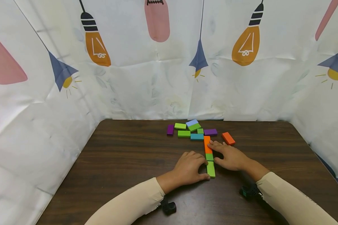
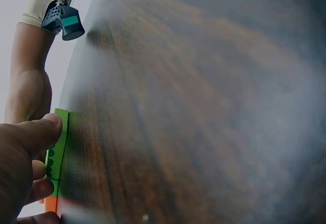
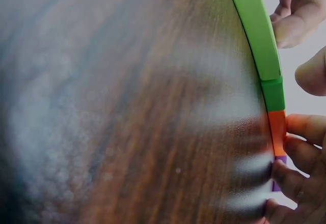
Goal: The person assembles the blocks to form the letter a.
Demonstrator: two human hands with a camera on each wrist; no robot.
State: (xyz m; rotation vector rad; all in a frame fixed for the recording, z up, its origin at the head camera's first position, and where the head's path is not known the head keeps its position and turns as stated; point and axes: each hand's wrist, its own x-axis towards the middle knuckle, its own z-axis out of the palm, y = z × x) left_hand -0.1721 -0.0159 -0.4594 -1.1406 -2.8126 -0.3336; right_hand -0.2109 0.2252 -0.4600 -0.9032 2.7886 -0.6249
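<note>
A line of blocks runs toward me in the head view: an orange block (image 1: 207, 144), a short green block (image 1: 209, 157) and a light green block (image 1: 211, 169) at the near end. My left hand (image 1: 188, 168) holds the light green block from its left side, thumb by the near end and index finger by the far end. The right hand (image 1: 231, 156) lies to the right of the line with fingers extended, its index fingertip at the orange block's edge and its thumb beside the green blocks. In the right wrist view the light green block (image 3: 257, 33) meets the short green one.
Beyond the line lie purple blocks (image 1: 210, 132), green blocks (image 1: 184, 134), a teal block (image 1: 197, 137) and a light blue block (image 1: 192, 122). Another orange block (image 1: 228, 138) lies right of them. A printed cloth (image 1: 157, 87) hangs behind the dark wooden table (image 1: 124, 140).
</note>
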